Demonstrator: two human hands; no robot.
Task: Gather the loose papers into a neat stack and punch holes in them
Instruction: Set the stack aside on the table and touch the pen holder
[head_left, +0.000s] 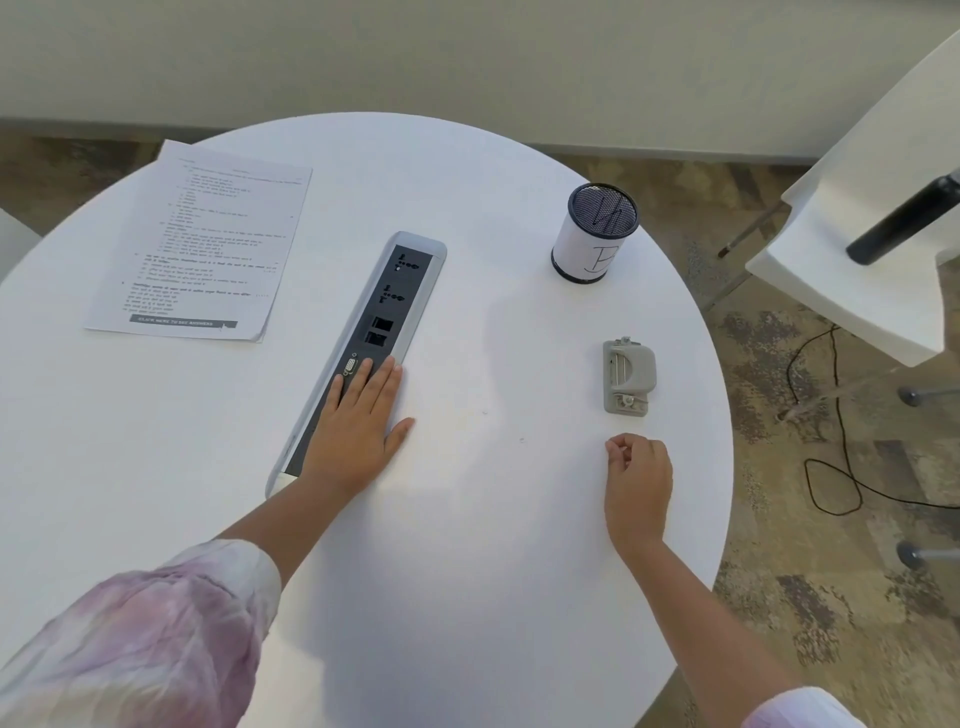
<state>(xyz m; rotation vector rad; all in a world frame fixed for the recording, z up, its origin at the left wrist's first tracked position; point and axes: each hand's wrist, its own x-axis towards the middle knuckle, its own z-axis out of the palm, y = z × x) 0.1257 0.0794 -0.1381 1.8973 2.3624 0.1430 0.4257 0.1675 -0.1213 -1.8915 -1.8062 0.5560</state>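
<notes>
A stack of printed papers (200, 247) lies at the far left of the round white table (467, 519), its far corner hanging over the rim. A small grey hole punch (627, 378) sits on the right side of the table. My left hand (358, 428) rests flat, fingers spread, on the near end of the socket strip, well away from the papers. My right hand (638, 480) lies on the table just in front of the punch, fingers curled loosely with nothing in them, not touching it.
A grey and black socket strip (384, 322) runs along the table's middle. A mesh pen cup (595, 232) wrapped in white paper stands at the far right. A white chair (857, 249) and a black cable (831, 441) lie beyond the right edge.
</notes>
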